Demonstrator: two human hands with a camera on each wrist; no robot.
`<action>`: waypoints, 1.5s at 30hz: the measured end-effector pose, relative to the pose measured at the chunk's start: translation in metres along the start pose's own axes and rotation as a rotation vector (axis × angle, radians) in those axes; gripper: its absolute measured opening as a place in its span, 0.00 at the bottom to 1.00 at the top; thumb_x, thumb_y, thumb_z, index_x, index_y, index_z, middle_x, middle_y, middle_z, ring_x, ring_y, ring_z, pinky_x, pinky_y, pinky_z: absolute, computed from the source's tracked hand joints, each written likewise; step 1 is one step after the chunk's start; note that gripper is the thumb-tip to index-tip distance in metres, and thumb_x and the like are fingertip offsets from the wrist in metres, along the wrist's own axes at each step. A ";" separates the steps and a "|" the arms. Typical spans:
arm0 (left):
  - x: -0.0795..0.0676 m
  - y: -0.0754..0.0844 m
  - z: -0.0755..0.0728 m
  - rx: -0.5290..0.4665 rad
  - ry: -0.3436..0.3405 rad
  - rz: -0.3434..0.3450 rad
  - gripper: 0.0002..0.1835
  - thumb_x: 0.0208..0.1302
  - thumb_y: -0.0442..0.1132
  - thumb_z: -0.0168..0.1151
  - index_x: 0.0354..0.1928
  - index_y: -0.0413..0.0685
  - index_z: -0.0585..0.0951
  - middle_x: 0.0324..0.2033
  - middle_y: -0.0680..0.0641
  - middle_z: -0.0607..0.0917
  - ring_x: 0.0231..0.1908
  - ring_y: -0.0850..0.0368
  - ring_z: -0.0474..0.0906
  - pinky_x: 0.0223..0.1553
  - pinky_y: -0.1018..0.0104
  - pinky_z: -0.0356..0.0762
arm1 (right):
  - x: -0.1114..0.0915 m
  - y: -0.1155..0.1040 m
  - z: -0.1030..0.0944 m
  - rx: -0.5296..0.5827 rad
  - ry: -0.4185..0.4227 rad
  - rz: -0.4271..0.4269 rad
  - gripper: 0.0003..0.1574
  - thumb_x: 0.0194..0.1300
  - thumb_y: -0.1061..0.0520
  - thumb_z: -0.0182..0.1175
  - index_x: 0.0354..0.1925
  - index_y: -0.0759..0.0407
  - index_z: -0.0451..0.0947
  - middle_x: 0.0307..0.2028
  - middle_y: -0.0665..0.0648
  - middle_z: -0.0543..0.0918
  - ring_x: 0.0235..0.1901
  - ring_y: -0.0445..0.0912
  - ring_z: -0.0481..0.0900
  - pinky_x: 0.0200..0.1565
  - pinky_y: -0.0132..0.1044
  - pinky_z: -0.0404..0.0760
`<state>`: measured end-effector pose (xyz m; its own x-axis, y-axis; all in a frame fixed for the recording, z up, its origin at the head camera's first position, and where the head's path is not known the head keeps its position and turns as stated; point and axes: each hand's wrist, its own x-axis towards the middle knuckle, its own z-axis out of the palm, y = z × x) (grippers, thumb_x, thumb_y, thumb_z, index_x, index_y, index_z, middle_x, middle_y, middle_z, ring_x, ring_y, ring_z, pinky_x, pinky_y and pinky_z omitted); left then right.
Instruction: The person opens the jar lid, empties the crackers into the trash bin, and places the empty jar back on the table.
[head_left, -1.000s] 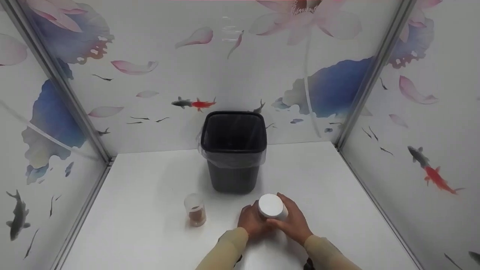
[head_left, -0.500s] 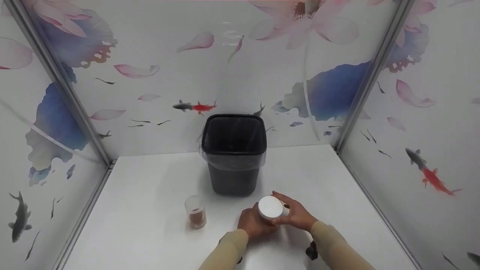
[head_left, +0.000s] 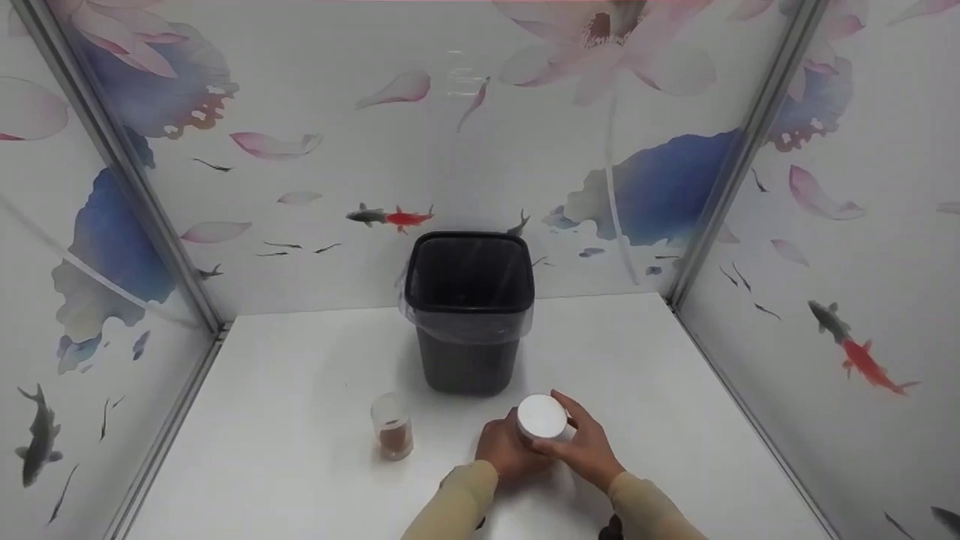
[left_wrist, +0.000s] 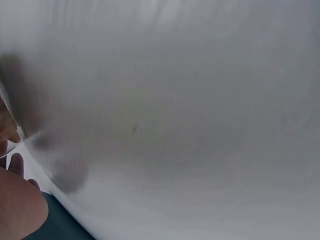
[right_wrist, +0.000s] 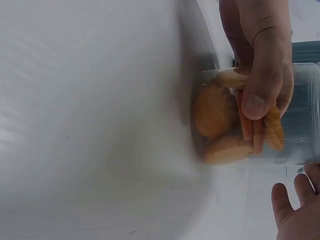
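Note:
A clear plastic jar with a round white screw lid stands on the table between both hands. Orange-brown pieces that look like biscuits fill its lower part in the right wrist view. My left hand grips the jar's body, its thumb pressed along the side. The thumb and fingers of my right hand curl round the lid's edge from the right. At the left edge of the left wrist view, only a sliver of the jar shows.
A black bin with a clear liner folded over its rim stands behind the hands. To their left is a small clear container with brown contents in its lower half. Patterned panels enclose the white table at the back and sides.
My right hand loosened from the lid and shifted right half a second ago, then came back round it. The left hand and jar have stayed put.

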<state>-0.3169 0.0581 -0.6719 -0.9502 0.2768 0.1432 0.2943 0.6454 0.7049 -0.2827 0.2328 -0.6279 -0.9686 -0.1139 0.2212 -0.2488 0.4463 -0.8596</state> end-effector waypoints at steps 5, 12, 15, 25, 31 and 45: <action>0.000 0.004 -0.001 -0.021 -0.021 -0.016 0.50 0.37 0.62 0.79 0.63 0.45 0.74 0.52 0.51 0.83 0.53 0.57 0.78 0.60 0.57 0.73 | 0.013 0.004 -0.019 0.085 -0.182 -0.012 0.58 0.49 0.48 0.79 0.73 0.54 0.63 0.71 0.59 0.66 0.71 0.56 0.59 0.65 0.62 0.63; -0.002 0.002 -0.001 -0.034 -0.052 -0.034 0.50 0.38 0.62 0.80 0.64 0.48 0.73 0.52 0.53 0.82 0.53 0.58 0.78 0.60 0.57 0.73 | 0.022 0.003 -0.031 0.152 -0.362 0.000 0.56 0.51 0.55 0.78 0.74 0.56 0.62 0.73 0.61 0.62 0.73 0.60 0.54 0.65 0.67 0.60; -0.001 0.001 -0.002 -0.032 -0.044 -0.030 0.50 0.38 0.63 0.79 0.64 0.47 0.73 0.53 0.53 0.83 0.54 0.58 0.78 0.60 0.57 0.73 | 0.020 0.001 -0.027 0.146 -0.329 -0.006 0.56 0.51 0.54 0.78 0.74 0.56 0.61 0.72 0.61 0.64 0.72 0.60 0.56 0.64 0.66 0.61; 0.001 0.003 -0.002 0.016 0.031 0.019 0.52 0.38 0.72 0.74 0.62 0.46 0.75 0.50 0.52 0.84 0.51 0.56 0.79 0.58 0.57 0.75 | 0.000 -0.003 -0.007 0.025 -0.076 0.003 0.59 0.51 0.45 0.78 0.74 0.57 0.60 0.70 0.60 0.67 0.70 0.58 0.61 0.65 0.58 0.66; 0.001 0.001 -0.001 0.017 -0.004 -0.010 0.51 0.39 0.72 0.74 0.62 0.48 0.75 0.51 0.53 0.84 0.52 0.57 0.79 0.59 0.57 0.74 | 0.004 0.001 -0.008 0.036 -0.112 0.021 0.58 0.51 0.43 0.77 0.73 0.57 0.61 0.68 0.57 0.70 0.68 0.56 0.64 0.64 0.59 0.67; 0.002 0.001 -0.004 -0.024 -0.053 -0.015 0.51 0.38 0.64 0.79 0.64 0.47 0.73 0.54 0.52 0.82 0.55 0.57 0.78 0.60 0.57 0.73 | 0.014 0.001 -0.023 0.099 -0.269 -0.021 0.59 0.51 0.51 0.77 0.75 0.56 0.58 0.72 0.62 0.62 0.72 0.61 0.55 0.64 0.68 0.60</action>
<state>-0.3192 0.0564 -0.6682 -0.9475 0.3051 0.0959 0.2769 0.6326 0.7233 -0.2967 0.2527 -0.6153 -0.9253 -0.3595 0.1210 -0.2553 0.3543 -0.8996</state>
